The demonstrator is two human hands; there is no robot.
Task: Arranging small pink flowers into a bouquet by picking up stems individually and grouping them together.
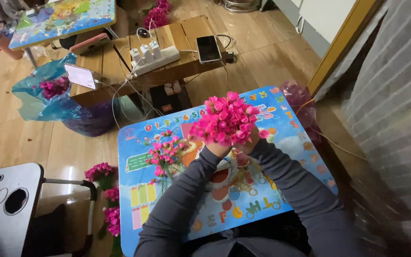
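Both my hands are raised over a small blue children's table with colourful prints. My left hand and my right hand are closed together under a dense bunch of bright pink artificial flowers, which hides most of the fingers. Grey sleeves cover both arms. A second, looser bunch of pink flowers with green stems lies on the table just left of my left hand.
A wooden bench ahead carries a white power strip with chargers, a black phone and a lit phone. A blue plastic bag of pink flowers sits at left. More pink bunches lie on the floor beside a grey side table.
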